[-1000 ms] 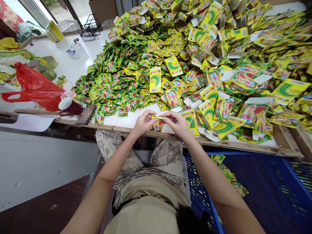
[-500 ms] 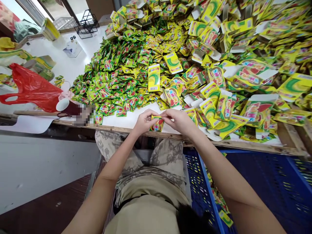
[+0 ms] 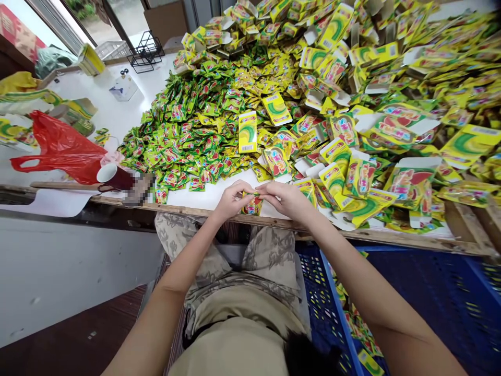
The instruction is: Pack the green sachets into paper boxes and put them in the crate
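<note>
At the table's front edge, my left hand (image 3: 234, 200) and my right hand (image 3: 287, 199) meet over a small printed carton (image 3: 251, 206). Fingers and thumbs of both hands are pinched at its upper edge, which they partly cover. Its visible face is yellow and green with a red fruit print. Just beyond the hands, a similar carton (image 3: 276, 162) leans on the heap. A yellow carton with a barcode (image 3: 247, 133) lies farther back among small green and yellow sachets (image 3: 188, 133).
More cartons (image 3: 360, 175) and sachets are heaped to the right. On the left are a red plastic bag (image 3: 64, 149), a dark red mug (image 3: 117, 177) and a black wire rack (image 3: 145, 52). A blue crate (image 3: 332, 292) stands below the table, on the right.
The camera view has shifted slightly. Both hands stay at the carton, and its yellow top edge is now more covered by the fingers.
</note>
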Demonstrator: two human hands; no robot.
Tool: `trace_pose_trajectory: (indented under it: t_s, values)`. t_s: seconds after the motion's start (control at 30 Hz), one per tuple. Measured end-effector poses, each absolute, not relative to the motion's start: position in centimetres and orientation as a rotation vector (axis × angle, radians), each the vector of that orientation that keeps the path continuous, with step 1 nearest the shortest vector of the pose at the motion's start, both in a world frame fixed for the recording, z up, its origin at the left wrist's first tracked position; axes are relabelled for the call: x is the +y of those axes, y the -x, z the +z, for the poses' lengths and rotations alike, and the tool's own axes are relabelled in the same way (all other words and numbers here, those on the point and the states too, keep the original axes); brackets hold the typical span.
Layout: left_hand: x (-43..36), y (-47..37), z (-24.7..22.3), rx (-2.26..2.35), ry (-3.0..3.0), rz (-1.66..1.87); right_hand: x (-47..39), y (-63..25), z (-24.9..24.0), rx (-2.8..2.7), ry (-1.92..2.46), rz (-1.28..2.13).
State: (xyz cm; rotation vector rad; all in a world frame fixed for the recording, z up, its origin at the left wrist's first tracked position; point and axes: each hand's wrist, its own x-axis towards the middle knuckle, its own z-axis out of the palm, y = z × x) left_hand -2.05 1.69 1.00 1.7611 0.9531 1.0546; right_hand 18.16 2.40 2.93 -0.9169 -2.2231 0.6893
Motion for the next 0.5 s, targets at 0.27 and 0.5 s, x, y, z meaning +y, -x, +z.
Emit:
trace_pose_trajectory:
  t_s: [0.27,0.5]
  values:
    - [1.6,1.5,2.1,0.924,-1.852,1.08,2.3,-18.5,2.6,-2.258,0.909,0.671]
    - [1.2,2.0,1.0,0.933,-1.568,1.044,0.2,-20.0,4.5,-1.934,1.085,0.774]
